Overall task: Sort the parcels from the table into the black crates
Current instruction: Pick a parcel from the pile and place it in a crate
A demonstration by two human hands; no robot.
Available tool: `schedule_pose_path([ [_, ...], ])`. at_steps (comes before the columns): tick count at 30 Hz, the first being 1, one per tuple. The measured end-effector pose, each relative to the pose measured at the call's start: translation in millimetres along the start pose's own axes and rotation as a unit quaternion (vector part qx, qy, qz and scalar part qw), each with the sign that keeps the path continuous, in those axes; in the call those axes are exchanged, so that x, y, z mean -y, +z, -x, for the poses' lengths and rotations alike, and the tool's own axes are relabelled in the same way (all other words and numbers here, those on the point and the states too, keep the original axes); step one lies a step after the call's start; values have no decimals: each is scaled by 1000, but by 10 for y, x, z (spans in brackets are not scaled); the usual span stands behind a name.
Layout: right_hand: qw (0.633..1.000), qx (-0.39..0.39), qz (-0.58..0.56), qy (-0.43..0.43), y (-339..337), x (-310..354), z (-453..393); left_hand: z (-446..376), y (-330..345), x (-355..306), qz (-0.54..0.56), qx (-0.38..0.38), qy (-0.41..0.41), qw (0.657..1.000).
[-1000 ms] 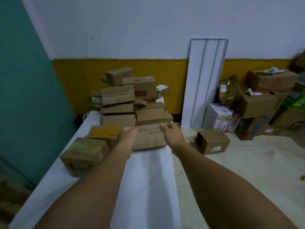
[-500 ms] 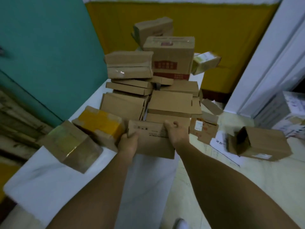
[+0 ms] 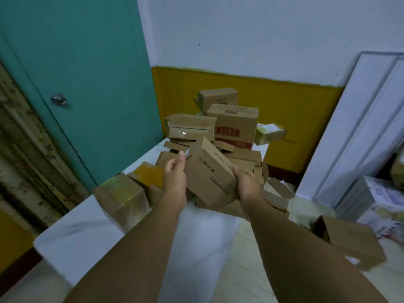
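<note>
A brown cardboard parcel (image 3: 208, 172) is held up off the white worktop (image 3: 91, 235), just in front of the pile of parcels (image 3: 220, 136) at the worktop's far end. It is tilted — its long axis runs diagonally, the upper end pointing up and left toward the pile, the lower end down and right toward the person. Its printed face looks toward the camera.

The right hand (image 3: 248, 185) supports the parcel's lower right edge, its grip clamped on the cardboard with the thumb lying on the face. The left hand (image 3: 175, 176) is just beside the parcel's left edge, fingers loosely bent and apart — whether they touch it cannot be told.

Left of the pile, near the worktop's left edge, lie a yellow-taped parcel (image 3: 148, 174) and a film-wrapped parcel (image 3: 121, 196).
</note>
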State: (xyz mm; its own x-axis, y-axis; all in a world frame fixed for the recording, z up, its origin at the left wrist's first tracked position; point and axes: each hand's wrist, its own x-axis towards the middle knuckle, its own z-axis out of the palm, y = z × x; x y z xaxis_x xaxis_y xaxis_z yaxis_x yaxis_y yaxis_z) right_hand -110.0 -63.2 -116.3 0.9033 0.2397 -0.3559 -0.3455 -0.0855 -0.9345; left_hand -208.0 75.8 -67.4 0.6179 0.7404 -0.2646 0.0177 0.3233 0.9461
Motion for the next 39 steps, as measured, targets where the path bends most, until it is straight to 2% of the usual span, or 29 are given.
schedule_pose_path([
  [3,1000,28,4,9,-28,-67,98,166,-40,-100,84,-6,-18,996],
  [7,994,89,-42,49,49,98,432,273,-154,-220,133,-1,12,991],
  [15,979,149,-107,83,14,521,523,398,-15,-551,92,53,59,993],
  [19,981,132,-135,41,-45,603,516,472,52,-614,65,66,55,994],
  [23,980,124,-156,-4,-32,711,464,487,81,-684,23,131,-23,991],
  [27,976,120,-176,-33,-121,736,355,450,88,-745,-1,172,-65,983],
  [30,966,137,-199,-87,-135,768,268,460,41,-717,-49,210,-90,972],
  [34,955,171,-217,-107,-74,876,282,408,18,-614,-42,200,-78,976],
  [39,956,186,-210,-85,-48,857,236,297,43,-589,-26,213,-39,976],
])
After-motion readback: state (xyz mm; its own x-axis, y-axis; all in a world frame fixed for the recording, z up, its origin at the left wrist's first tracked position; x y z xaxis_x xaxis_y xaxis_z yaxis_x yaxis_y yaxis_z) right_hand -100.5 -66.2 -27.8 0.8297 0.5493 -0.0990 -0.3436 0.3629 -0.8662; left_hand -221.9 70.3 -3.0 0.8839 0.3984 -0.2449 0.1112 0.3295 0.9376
